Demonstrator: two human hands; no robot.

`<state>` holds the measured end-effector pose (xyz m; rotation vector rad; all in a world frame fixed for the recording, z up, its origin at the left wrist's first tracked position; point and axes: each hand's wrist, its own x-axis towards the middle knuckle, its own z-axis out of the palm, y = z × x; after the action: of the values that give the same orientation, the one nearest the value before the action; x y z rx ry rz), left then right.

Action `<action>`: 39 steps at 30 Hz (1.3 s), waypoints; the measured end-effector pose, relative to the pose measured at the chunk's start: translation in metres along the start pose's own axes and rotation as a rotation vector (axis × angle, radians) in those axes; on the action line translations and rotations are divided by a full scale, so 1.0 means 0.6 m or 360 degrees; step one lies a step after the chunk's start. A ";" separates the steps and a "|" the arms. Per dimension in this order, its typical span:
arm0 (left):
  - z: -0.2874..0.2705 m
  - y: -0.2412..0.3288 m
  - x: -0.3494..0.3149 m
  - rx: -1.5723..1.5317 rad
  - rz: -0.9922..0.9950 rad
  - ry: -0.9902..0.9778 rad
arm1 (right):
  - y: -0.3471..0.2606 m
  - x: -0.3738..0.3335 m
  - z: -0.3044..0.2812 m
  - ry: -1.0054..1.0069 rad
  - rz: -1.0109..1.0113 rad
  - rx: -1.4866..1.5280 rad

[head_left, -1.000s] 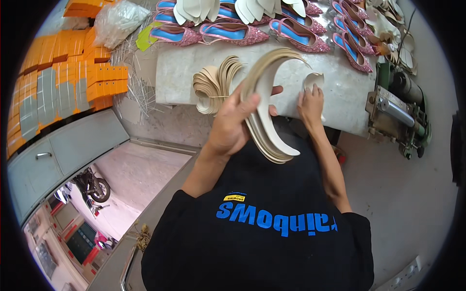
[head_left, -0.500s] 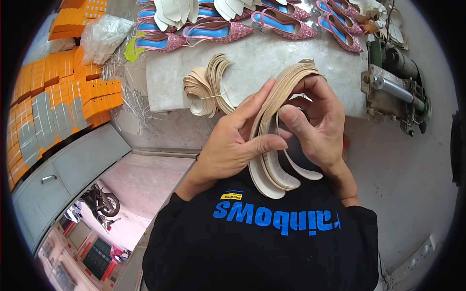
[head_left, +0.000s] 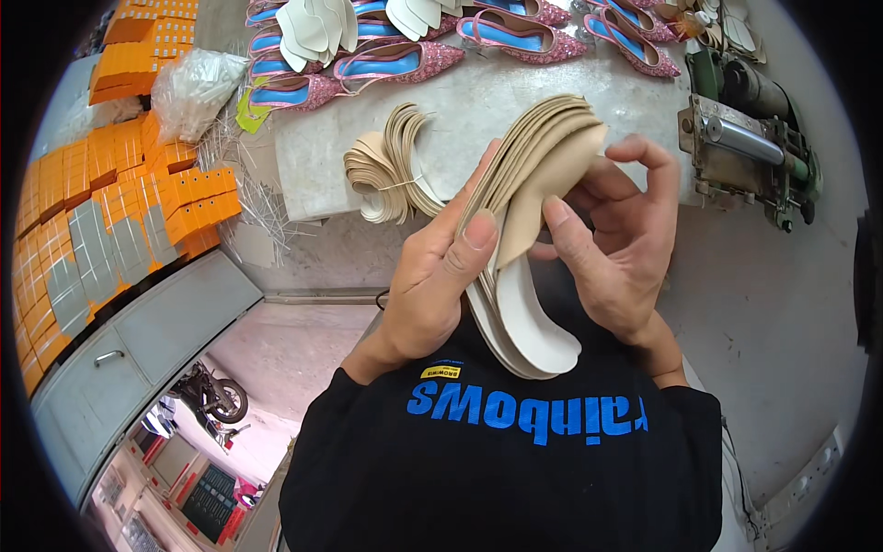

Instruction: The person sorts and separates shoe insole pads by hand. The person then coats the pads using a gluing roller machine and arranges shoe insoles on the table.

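A thick stack of curved beige shoe insoles with white ends is held up in front of my chest. My left hand is closed round its left side, thumb across the front. My right hand is at the right edge. Its thumb presses on the front insole, the index finger is raised and bent, and other fingertips are partly hidden behind the stack. Beyond my left hand, a tied bundle of similar curled insoles lies on the worktable.
Pink glittery slingback shoes with blue insides line the table's far side, some topped with white insole pieces. A green roller machine stands at the right. Orange boxes and a clear plastic bag are at the left, above a grey cabinet.
The stack has turned so its front insole shows more of its face. My left thumb has moved up it. My right hand has shifted slightly right, its index finger lifting away from the stack.
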<state>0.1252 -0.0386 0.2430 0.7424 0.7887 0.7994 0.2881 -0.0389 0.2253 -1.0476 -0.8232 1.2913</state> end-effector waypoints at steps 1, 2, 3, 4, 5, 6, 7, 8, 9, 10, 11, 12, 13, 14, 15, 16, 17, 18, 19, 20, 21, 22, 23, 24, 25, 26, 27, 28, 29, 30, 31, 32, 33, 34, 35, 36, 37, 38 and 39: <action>0.003 -0.001 0.000 0.0029 0.0038 0.0031 | 0.001 -0.003 0.001 0.0059 -0.0047 0.0025; 0.005 -0.003 0.001 0.0033 0.0038 0.0030 | 0.003 -0.003 -0.013 -0.0079 -0.0126 -0.0248; 0.007 -0.006 0.003 0.0001 0.0031 0.0047 | -0.002 -0.004 -0.014 -0.0078 -0.0109 -0.0324; 0.010 -0.008 0.005 -0.0014 0.0028 0.0052 | -0.007 -0.005 -0.014 -0.0078 -0.0092 -0.0400; 0.014 -0.011 0.006 -0.0031 0.0023 0.0059 | -0.013 -0.007 -0.015 -0.0081 -0.0071 -0.0477; 0.019 -0.013 0.006 -0.0103 0.0033 0.0052 | -0.021 -0.009 -0.015 -0.0057 0.0008 -0.0451; 0.022 -0.012 0.007 -0.0117 0.0035 0.0042 | -0.017 -0.007 -0.015 -0.0048 -0.0001 -0.0466; 0.025 -0.010 0.007 -0.0130 0.0042 0.0033 | -0.014 -0.005 -0.016 -0.0041 -0.0012 -0.0482; 0.028 -0.010 0.008 -0.0147 0.0046 0.0021 | -0.010 -0.004 -0.017 -0.0033 -0.0021 -0.0501; 0.031 -0.011 0.009 -0.0087 0.0070 0.0014 | 0.001 0.000 -0.019 -0.0043 -0.0178 -0.0554; 0.031 -0.011 0.009 -0.0057 0.0081 0.0010 | 0.007 0.002 -0.021 -0.0054 -0.0334 -0.0606; 0.031 -0.012 0.010 -0.0027 0.0093 0.0006 | 0.009 0.004 -0.022 -0.0052 -0.0334 -0.0607; 0.030 -0.012 0.010 -0.0022 0.0059 0.0001 | 0.010 0.005 -0.023 -0.0050 -0.0342 -0.0607; 0.028 -0.013 0.010 -0.0020 0.0041 -0.0001 | 0.011 0.005 -0.024 -0.0048 -0.0345 -0.0607; 0.026 -0.014 0.009 -0.0017 0.0024 -0.0004 | 0.010 0.006 -0.025 -0.0047 -0.0349 -0.0607; 0.024 -0.017 0.008 -0.0072 -0.0023 -0.0012 | 0.009 0.006 -0.026 -0.0065 -0.0356 -0.0619; 0.023 -0.018 0.008 -0.0099 -0.0047 -0.0016 | 0.008 0.008 -0.027 -0.0073 -0.0358 -0.0625; 0.022 -0.019 0.008 -0.0127 -0.0069 -0.0019 | 0.008 0.009 -0.027 -0.0082 -0.0362 -0.0631; 0.022 -0.020 0.008 -0.0098 -0.0056 -0.0023 | 0.008 0.011 -0.028 -0.0098 -0.0386 -0.0618; 0.022 -0.022 0.010 -0.0084 -0.0050 -0.0025 | 0.006 0.012 -0.028 -0.0106 -0.0397 -0.0611; 0.021 -0.025 0.011 -0.0071 -0.0042 -0.0026 | 0.005 0.013 -0.028 -0.0115 -0.0409 -0.0605; 0.019 -0.031 0.014 0.0035 0.0092 -0.0076 | 0.001 0.013 -0.027 -0.0126 -0.0369 -0.0610; 0.019 -0.030 0.016 0.0088 0.0160 -0.0102 | 0.001 0.013 -0.027 -0.0132 -0.0349 -0.0612; 0.019 -0.030 0.017 0.0139 0.0225 -0.0129 | 0.000 0.014 -0.027 -0.0133 -0.0329 -0.0616; 0.023 -0.023 0.018 0.0136 0.0183 -0.0068 | 0.001 0.016 -0.028 -0.0149 -0.0374 -0.0651; 0.025 -0.019 0.019 0.0132 0.0140 -0.0006 | 0.002 0.017 -0.028 -0.0155 -0.0396 -0.0669; 0.025 -0.020 0.017 0.0131 0.0140 -0.0006 | 0.005 0.019 -0.027 -0.0165 -0.0418 -0.0687; 0.026 -0.023 0.016 0.0080 0.0072 0.0114 | 0.007 0.020 -0.026 -0.0164 -0.0418 -0.0660; 0.026 -0.024 0.015 0.0029 0.0004 0.0235 | 0.006 0.019 -0.026 -0.0163 -0.0418 -0.0647; 0.026 -0.023 0.015 0.0029 0.0002 0.0233 | 0.004 0.019 -0.026 -0.0161 -0.0417 -0.0633; 0.026 -0.022 0.015 -0.0049 0.0009 0.0271 | -0.005 0.017 -0.028 -0.0236 -0.0290 -0.0636; 0.025 -0.020 0.015 -0.0128 0.0017 0.0309 | -0.009 0.016 -0.028 -0.0310 -0.0163 -0.0638; 0.023 -0.022 0.016 -0.0128 0.0017 0.0308 | -0.005 0.017 -0.027 -0.0309 -0.0164 -0.0639; 0.019 -0.024 0.017 -0.0169 0.0039 0.0307 | 0.002 0.020 -0.025 -0.0255 -0.0194 -0.0536; 0.015 -0.027 0.017 -0.0211 0.0063 0.0306 | 0.006 0.022 -0.024 -0.0202 -0.0224 -0.0433; 0.011 -0.027 0.016 -0.0211 0.0065 0.0308 | 0.003 0.021 -0.023 -0.0205 -0.0225 -0.0433; 0.007 -0.028 0.015 -0.0227 0.0072 0.0278 | -0.003 0.020 -0.024 -0.0207 -0.0082 -0.0334; 0.005 -0.028 0.014 -0.0242 0.0079 0.0248 | -0.006 0.018 -0.023 -0.0209 0.0061 -0.0234; 0.007 -0.027 0.014 -0.0241 0.0084 0.0254 | -0.005 0.017 -0.019 -0.0217 0.0061 -0.0232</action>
<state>0.1380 -0.0407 0.2291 0.5711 0.8437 0.9639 0.3007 -0.0304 0.2235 -1.1036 -1.0171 1.3624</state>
